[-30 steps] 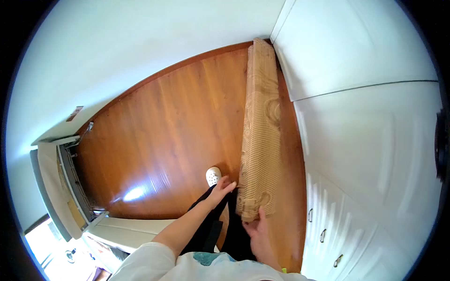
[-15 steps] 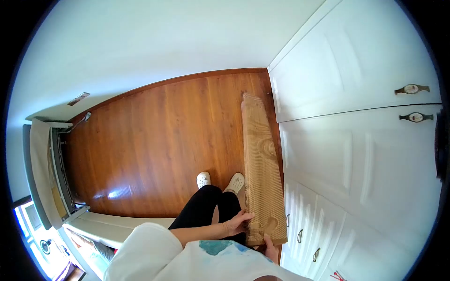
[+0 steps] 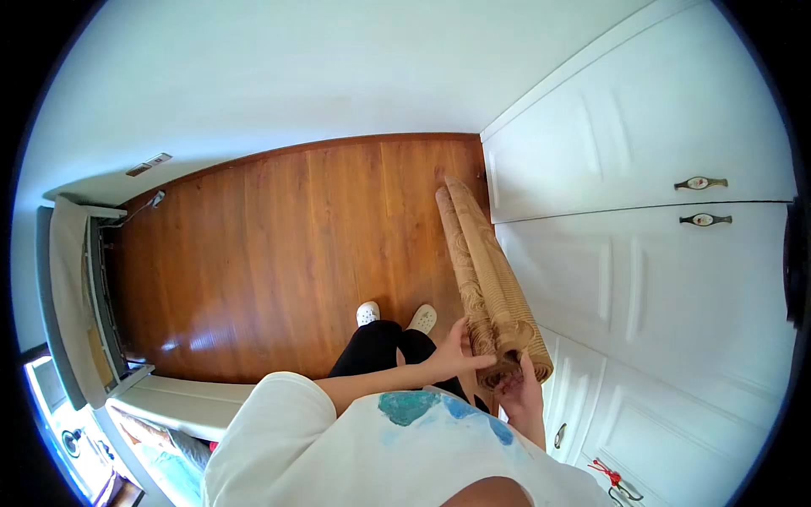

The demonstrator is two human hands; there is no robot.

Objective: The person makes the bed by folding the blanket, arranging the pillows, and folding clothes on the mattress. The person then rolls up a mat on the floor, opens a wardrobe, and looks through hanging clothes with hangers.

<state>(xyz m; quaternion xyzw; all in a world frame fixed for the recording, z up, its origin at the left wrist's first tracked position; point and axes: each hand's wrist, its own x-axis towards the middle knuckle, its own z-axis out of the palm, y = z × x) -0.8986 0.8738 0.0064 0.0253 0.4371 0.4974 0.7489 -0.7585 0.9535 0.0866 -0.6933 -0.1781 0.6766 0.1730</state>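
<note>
A brown patterned mat [image 3: 490,275], loosely rolled into two long curls lying side by side, leans away from me, with its far end near the wall and its near end by my waist. Wrapped around the left curl near its end is my left hand [image 3: 456,355], the thumb lying over the top. At the near end my right hand [image 3: 519,395] grips the mat's edge from below, thumb up on the outside and fingers partly hidden by the roll.
White cabinet doors [image 3: 583,287] with metal handles stand close along the right. Red string [image 3: 605,467] hangs from one lower handle. On the left are a bed frame [image 3: 97,287] and a cable [image 3: 139,211] by the wall. Wooden flooring [image 3: 279,270] stretches ahead of my shoes.
The mat's near end has been lifted and turned, and it now shows two curled rolls instead of one flat face. Both hands have moved up and to the right with it.
</note>
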